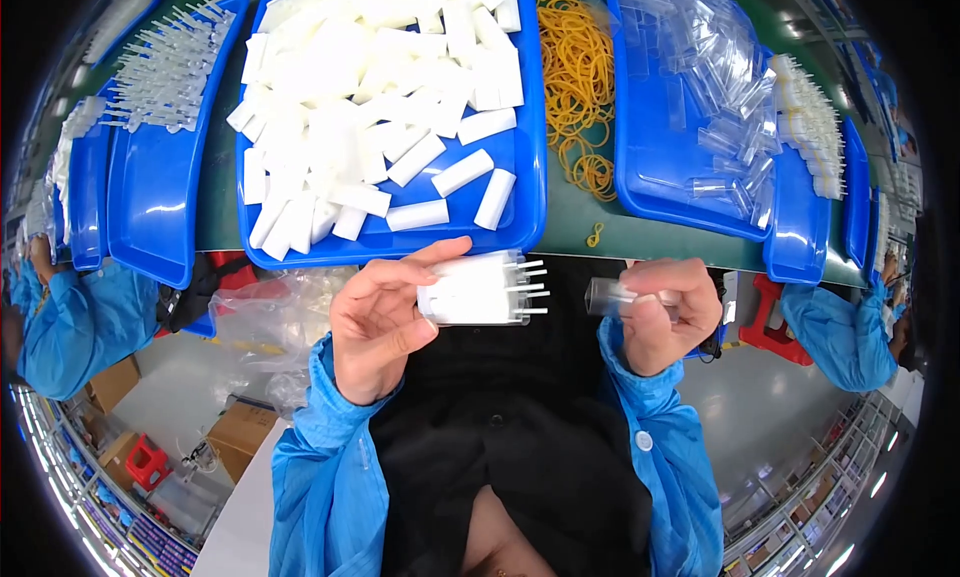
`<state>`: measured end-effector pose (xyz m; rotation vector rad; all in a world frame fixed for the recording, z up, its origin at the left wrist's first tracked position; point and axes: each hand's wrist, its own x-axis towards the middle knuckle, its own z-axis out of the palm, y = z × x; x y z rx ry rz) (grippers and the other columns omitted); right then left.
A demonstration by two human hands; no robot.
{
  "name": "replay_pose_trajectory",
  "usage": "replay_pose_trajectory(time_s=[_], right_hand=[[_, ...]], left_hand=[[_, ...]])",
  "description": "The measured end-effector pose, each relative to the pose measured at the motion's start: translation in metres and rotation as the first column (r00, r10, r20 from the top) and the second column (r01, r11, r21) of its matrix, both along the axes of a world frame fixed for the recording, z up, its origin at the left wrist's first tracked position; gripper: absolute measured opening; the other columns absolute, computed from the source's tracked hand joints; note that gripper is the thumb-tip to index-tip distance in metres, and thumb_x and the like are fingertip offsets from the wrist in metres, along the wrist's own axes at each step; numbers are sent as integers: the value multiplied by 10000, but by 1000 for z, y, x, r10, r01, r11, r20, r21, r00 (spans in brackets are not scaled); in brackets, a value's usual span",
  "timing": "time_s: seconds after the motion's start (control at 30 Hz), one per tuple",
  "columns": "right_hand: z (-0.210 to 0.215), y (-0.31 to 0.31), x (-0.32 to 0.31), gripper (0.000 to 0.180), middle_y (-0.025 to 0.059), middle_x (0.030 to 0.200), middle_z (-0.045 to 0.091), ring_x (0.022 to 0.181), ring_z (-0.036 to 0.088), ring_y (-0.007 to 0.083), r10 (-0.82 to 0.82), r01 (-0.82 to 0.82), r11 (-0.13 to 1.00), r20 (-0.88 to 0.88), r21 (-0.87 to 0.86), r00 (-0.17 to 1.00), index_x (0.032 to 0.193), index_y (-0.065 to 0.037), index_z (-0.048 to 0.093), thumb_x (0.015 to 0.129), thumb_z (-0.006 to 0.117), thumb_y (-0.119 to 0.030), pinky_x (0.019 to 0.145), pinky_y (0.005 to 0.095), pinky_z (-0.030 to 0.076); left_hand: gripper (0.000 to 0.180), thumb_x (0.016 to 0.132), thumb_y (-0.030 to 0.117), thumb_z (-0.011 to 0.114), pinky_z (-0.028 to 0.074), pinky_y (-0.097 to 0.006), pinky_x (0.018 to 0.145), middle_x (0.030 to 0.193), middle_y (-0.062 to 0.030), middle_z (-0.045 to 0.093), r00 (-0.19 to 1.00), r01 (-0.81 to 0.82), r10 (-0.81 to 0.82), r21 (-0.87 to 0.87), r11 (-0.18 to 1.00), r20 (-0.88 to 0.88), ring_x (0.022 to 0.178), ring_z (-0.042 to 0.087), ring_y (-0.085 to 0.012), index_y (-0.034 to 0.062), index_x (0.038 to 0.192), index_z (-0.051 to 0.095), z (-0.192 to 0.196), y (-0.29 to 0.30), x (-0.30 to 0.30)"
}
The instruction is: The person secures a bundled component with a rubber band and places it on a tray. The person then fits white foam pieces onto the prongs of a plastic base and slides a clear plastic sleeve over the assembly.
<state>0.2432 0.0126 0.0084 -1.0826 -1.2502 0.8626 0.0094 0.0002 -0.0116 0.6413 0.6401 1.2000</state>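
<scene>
Blue-sleeved, the left hand [378,322] curls around a bundle of white plastic tubes with thin prongs [480,289], thumb on top, so the prongs all point right toward the other hand. The right hand [665,312] pinches a small clear plastic cap [606,296] at the fingertips, its open end facing the bundle. Beyond, on the green counter [570,227], a blue plastic tray of loose white tubes [390,239], a heap of yellow rubber bands [578,77] and a blue tray of clear caps [650,167] sit within easy reach.
</scene>
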Motion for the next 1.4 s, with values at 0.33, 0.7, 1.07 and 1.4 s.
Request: replay_pose_trajectory(time_s=[0.33, 0.7, 1.07, 1.4], right_hand=[[-3, 11, -16, 59, 32, 518, 525, 416, 483, 125, 121, -117, 987, -26, 114, 992, 718, -10, 609, 713, 647, -55, 388, 244, 321], [2, -4, -24, 422, 32, 466, 392, 364, 403, 197, 806, -813, 582, 135, -4, 576, 633, -59, 523, 628, 754, -411, 345, 280, 268], [9, 10, -10, 159, 132, 880, 558, 731, 568, 268, 928, -992, 102, -352, -69, 120, 1025, 14, 475, 889, 497, -64, 635, 312, 452], [11, 5, -13, 157, 110, 841, 569, 714, 519, 123, 354, -389, 913, -237, -124, 905, 975, 27, 519, 824, 552, 5, 639, 226, 407]], left_hand=[[203, 765, -57, 594, 381, -425, 966, 1195, -306, 482, 995, -15, 20, 45, 999, -101, 1138, 490, -338, 7, 950, 542, -2, -2, 0], [154, 788, -12, 593, 393, -411, 946, 1181, -305, 493, 995, -51, 52, 14, 999, -86, 1102, 517, -320, 14, 930, 539, 0, 0, -2], [174, 788, -13, 593, 389, -419, 953, 1180, -313, 487, 998, -35, 36, 14, 999, -50, 1105, 514, -322, 7, 951, 533, 0, -1, -1], [267, 750, -83, 605, 380, -442, 970, 1207, -297, 473, 993, -27, 42, 128, 991, -112, 1142, 483, -348, -6, 995, 532, 0, -3, -2]])
